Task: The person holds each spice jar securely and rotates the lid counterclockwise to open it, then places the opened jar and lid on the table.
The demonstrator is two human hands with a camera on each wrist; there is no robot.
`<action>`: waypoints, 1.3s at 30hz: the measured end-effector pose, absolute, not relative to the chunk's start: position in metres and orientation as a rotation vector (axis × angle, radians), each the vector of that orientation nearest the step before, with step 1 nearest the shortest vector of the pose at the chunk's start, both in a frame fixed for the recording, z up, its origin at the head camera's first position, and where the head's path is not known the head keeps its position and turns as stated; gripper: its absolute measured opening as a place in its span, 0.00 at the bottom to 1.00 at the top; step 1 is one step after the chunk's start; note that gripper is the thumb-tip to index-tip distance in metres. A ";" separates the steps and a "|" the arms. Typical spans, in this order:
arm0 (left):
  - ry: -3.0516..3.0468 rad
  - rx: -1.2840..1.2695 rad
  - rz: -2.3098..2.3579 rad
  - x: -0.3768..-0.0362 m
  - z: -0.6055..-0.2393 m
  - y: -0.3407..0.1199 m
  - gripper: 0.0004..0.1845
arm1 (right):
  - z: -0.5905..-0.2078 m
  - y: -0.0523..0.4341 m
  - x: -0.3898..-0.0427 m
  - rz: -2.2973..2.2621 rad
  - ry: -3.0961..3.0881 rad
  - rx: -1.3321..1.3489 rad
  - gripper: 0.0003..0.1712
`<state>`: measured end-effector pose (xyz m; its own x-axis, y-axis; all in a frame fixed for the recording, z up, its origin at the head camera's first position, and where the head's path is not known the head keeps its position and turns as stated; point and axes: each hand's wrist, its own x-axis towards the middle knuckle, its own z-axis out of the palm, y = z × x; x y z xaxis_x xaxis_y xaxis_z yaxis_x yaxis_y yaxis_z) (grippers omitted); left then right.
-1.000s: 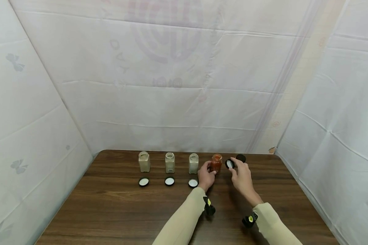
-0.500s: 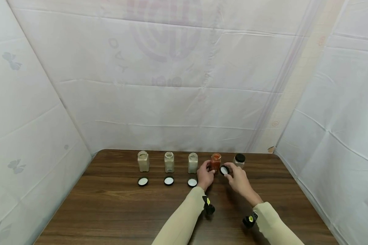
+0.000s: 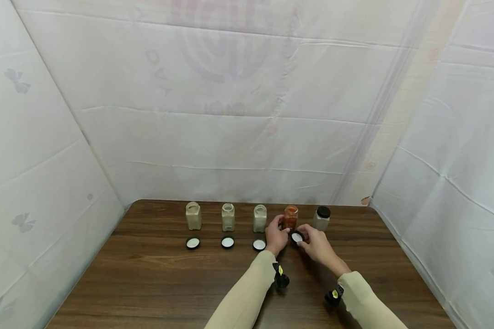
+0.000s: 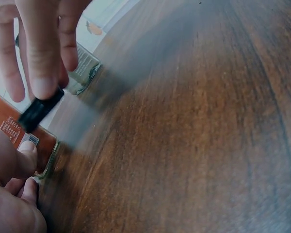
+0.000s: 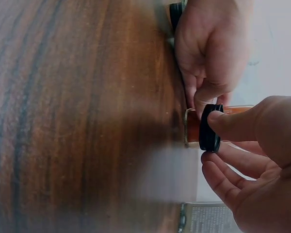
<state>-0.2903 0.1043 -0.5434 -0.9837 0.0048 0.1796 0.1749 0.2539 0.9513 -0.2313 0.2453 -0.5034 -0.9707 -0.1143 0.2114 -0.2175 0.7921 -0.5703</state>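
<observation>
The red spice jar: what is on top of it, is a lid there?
No lid sits on the red spice jar; its mouth is uncovered. The right hand pinches the black lid before it. The left hand covers its lower left side.

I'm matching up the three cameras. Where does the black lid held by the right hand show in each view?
Head: the black lid sits low at centre, white lining up, in front of the red jar.
Left wrist: upper left, edge-on under the right hand's fingertips.
Right wrist: right of centre, edge-on, pinched by the right hand.
Shared landmark: the red jar, gripped by the left hand.
</observation>
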 end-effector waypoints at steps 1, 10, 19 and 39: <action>-2.369 -0.175 -1.824 -0.290 -0.543 0.104 0.25 | -0.504 0.245 -0.232 0.934 -2.817 0.261 0.22; -2.416 -0.147 -1.875 -0.290 -0.541 0.104 0.24 | -0.510 0.240 -0.234 0.980 -2.848 0.266 0.21; -2.427 -0.134 -1.901 -0.288 -0.539 0.103 0.24 | -0.514 0.237 -0.240 0.979 -2.862 0.263 0.20; -2.414 -0.121 -1.893 -0.288 -0.539 0.104 0.25 | -0.516 0.231 -0.241 0.997 -2.846 0.312 0.21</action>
<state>-0.2880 0.1036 -0.5386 -0.9943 0.0177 0.1052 0.1064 0.2376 0.9655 -0.2410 0.2314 -0.5160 -0.9729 -0.1568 0.1701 -0.2286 0.7632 -0.6043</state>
